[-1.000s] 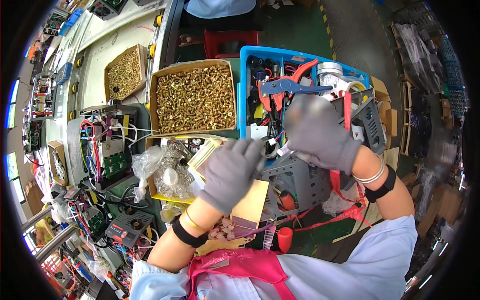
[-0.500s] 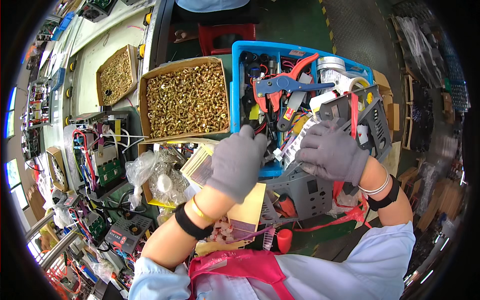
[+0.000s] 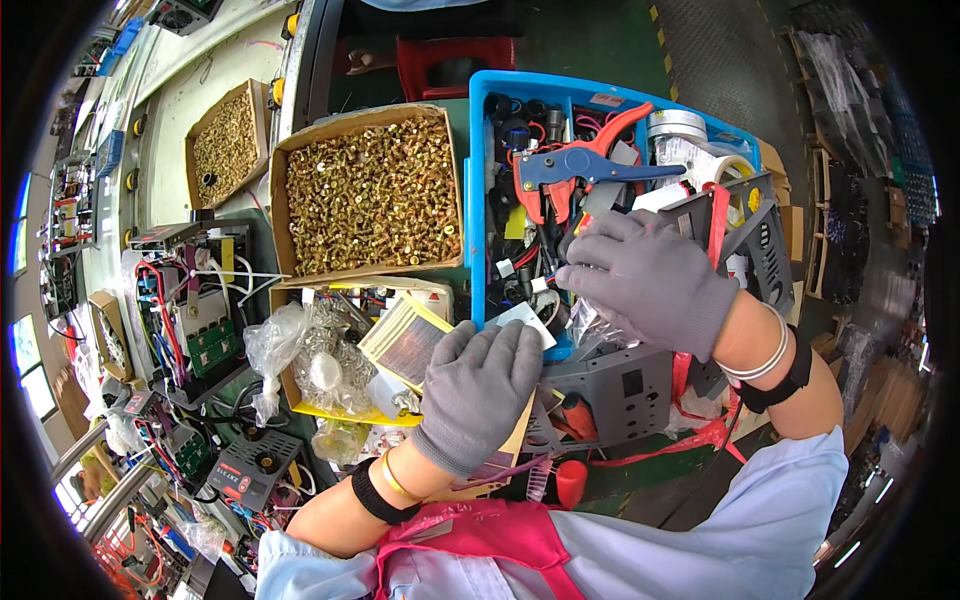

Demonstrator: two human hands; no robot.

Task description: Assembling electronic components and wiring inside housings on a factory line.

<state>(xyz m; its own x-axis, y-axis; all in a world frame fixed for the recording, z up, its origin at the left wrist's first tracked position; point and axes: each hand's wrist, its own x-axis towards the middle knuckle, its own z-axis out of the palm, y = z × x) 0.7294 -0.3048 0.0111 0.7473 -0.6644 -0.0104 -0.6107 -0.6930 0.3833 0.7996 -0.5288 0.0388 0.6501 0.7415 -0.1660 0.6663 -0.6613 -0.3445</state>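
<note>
My left hand, in a grey glove, is above the label sheets at the near edge of the blue bin. A flat white card sticks out past its fingertips, which appear closed on it. My right hand, gloved too, reaches into the bin with its fingers bent together. Whatever those fingers touch is hidden beneath them. Clear plastic shows just below that hand. Red-handled wire strippers lie across the bin's contents, beyond the right hand. Yellow-edged label sheets lie left of my left hand.
A cardboard box of brass-coloured screws stands left of the bin; a smaller screw box is farther left. Grey metal housings lean against the bin's near side. Red ribbon hangs there. Electronic assemblies line the left bench.
My left hand has drawn back from the bin toward me, and the white card now shows at its fingertips. My right hand has shifted slightly left and farther over the bin.
</note>
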